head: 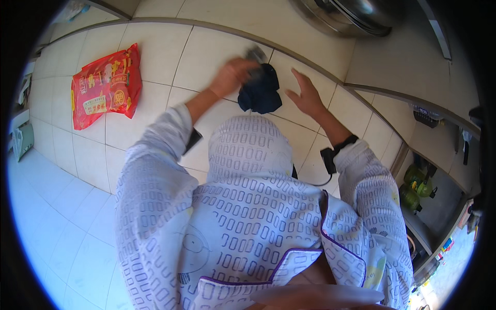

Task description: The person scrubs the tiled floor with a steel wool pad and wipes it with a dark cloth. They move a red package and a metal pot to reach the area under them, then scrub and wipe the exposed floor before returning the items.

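Note:
My left hand (pixel 230 77) is blurred by motion over a dark blue cloth (pixel 261 91) on the beige tiles (pixel 155 112). Its bent fingers overlap the cloth's upper left edge. A small greyish, shiny thing (pixel 255 53), also blurred, shows just beyond those fingers. Whether the hand grips the cloth or the grey thing is not clear. To the right of the cloth, my right hand (pixel 308 95) hovers with thumb and fingers apart and nothing between them. The cloth is bunched, and part of it is hidden behind the left fingers.
A red plastic food bag (pixel 106 87) bearing writing lies at left. Metal pans (pixel 348 17) sit beyond the grey frame edge (pixel 232 33). Green bottles (pixel 416 186) stand in a cabinet at right. A grey-green bin (pixel 24 141) is at far left.

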`<state>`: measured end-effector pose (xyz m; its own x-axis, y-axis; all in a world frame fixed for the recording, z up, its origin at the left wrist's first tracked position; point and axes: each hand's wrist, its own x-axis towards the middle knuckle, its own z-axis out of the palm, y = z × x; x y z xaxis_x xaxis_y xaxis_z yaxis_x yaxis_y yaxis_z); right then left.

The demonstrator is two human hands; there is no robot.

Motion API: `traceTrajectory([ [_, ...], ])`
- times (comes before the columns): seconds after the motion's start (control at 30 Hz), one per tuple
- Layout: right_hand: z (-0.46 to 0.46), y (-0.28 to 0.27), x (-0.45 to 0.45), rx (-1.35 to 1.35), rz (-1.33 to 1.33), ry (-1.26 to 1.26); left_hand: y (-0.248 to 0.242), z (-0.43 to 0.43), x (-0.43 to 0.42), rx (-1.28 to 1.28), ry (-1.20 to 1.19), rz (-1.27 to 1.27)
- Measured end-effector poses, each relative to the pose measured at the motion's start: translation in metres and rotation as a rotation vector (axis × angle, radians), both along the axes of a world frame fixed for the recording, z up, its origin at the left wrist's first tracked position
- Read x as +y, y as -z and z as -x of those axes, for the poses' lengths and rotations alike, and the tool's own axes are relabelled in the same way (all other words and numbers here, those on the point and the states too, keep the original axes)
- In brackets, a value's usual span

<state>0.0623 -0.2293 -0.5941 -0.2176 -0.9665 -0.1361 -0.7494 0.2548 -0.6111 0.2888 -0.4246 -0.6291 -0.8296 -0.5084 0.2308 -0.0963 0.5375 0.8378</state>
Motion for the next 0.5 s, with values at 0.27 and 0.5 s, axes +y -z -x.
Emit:
traceTrajectory([
  [0.27,0.040,-0.001,0.083,0.105,-0.037,0.211,0.022,0.000,0.096,-0.417,0.138,0.181],
  [0.5,0.018,-0.008,0.043,-0.153,-0.132,0.201,0.049,0.018,0.063,-0.154,-0.124,-0.099],
])
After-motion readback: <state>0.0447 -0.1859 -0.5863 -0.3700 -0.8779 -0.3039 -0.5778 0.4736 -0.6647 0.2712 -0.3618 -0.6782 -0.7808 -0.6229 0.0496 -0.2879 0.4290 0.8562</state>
